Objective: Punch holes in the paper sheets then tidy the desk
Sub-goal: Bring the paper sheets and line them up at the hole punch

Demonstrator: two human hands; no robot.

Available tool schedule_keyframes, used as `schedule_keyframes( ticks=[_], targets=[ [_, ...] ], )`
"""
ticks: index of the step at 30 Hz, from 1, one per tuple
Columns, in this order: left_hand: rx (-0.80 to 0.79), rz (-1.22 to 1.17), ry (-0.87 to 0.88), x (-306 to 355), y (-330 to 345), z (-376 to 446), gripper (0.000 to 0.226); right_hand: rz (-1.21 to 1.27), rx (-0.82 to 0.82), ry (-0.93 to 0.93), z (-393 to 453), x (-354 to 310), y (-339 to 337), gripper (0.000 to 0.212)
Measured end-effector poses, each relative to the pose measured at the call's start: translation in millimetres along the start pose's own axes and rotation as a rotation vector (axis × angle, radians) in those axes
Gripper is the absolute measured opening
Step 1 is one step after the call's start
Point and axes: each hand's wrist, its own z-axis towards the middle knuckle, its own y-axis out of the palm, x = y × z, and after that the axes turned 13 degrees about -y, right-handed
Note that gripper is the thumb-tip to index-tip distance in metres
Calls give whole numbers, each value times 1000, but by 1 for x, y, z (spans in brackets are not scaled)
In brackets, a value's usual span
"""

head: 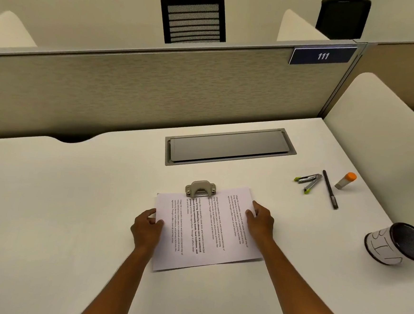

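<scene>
A stack of printed paper sheets (205, 231) lies on the white desk (73, 208), its far edge pushed into a beige hole punch (200, 188). My left hand (146, 226) grips the stack's left edge, thumb on top. My right hand (260, 220) holds the right edge the same way. The punch stands upright behind the sheets, and neither hand touches it.
To the right lie an open stapler (308, 181), a black pen (330, 189) and an orange-capped glue stick (345, 180). A mesh pen cup (397, 243) lies tipped on its side at the right edge. A grey cable hatch (229, 146) sits behind the punch, below the partition wall.
</scene>
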Motion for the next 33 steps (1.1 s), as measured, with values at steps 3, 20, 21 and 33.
schedule_keyframes(
  ticks=[3,20,21,33],
  targets=[
    [4,6,1,0,-1,2,42,2,3,-4,-1,-1,0,45],
    [25,12,15,0,-2,7,40,-26,-18,-49,-1,-5,0,39],
    [28,15,19,0,-2,8,39,-20,-13,-46,-1,-6,1,41],
    [80,46,51,-2,-1,11,31,-27,-6,-42,-3,-5,2,41]
  ],
)
